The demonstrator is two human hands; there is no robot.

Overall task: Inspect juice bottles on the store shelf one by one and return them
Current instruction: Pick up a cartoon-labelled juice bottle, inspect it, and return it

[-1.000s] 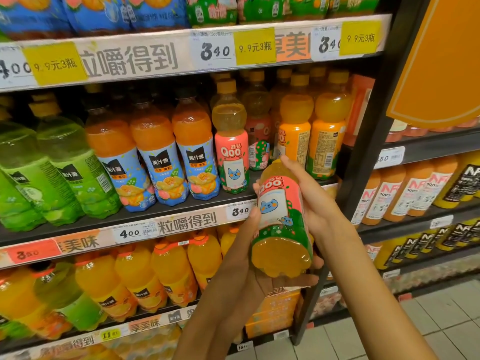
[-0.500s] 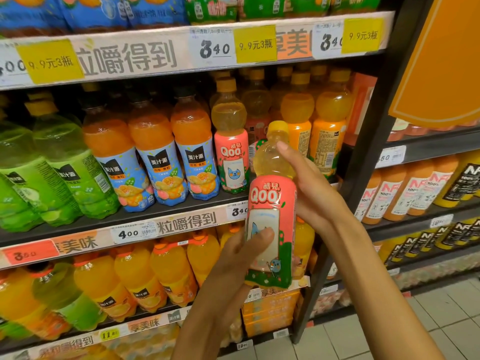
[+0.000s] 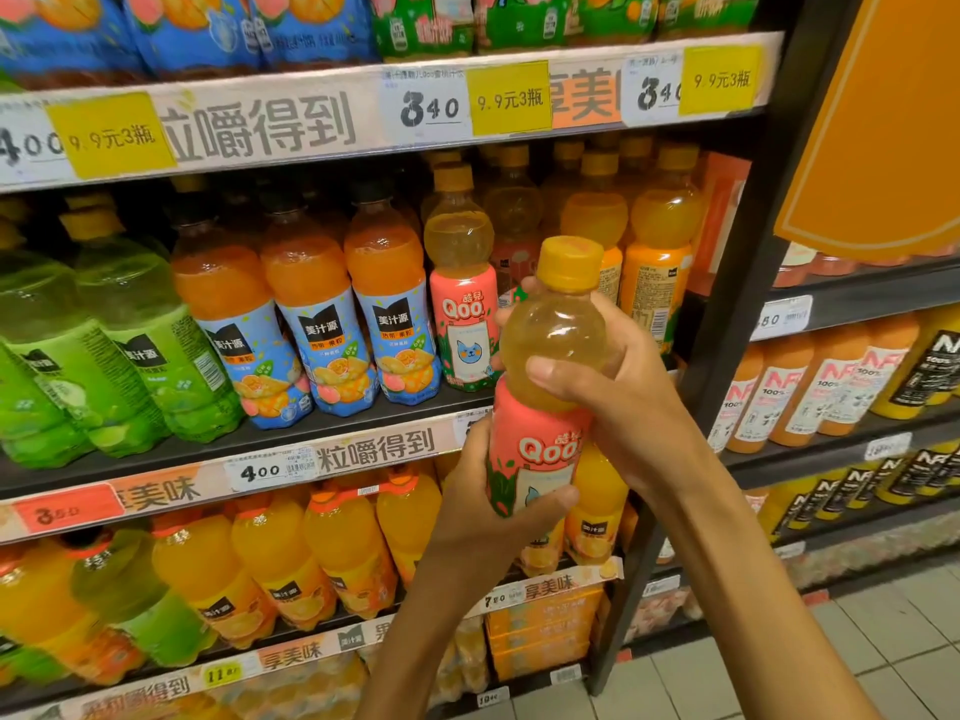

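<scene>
The pink-labelled Qoo bottle [image 3: 540, 407] now stands upright before the shelf [image 3: 311, 449], cap nearer the camera than before; right hand [image 3: 618, 402] grips its shoulder, left hand [image 3: 493, 506] clasps its base.

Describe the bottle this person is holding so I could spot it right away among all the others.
Start at the middle shelf of the drinks rack, where a pink Qoo bottle stands beside blue-labelled orange juices. Just in front, the held bottle sits upright between both hands, right hand high, left hand low. It alone is off the shelf: yellow cap, pale juice, pink Qoo label.
</scene>
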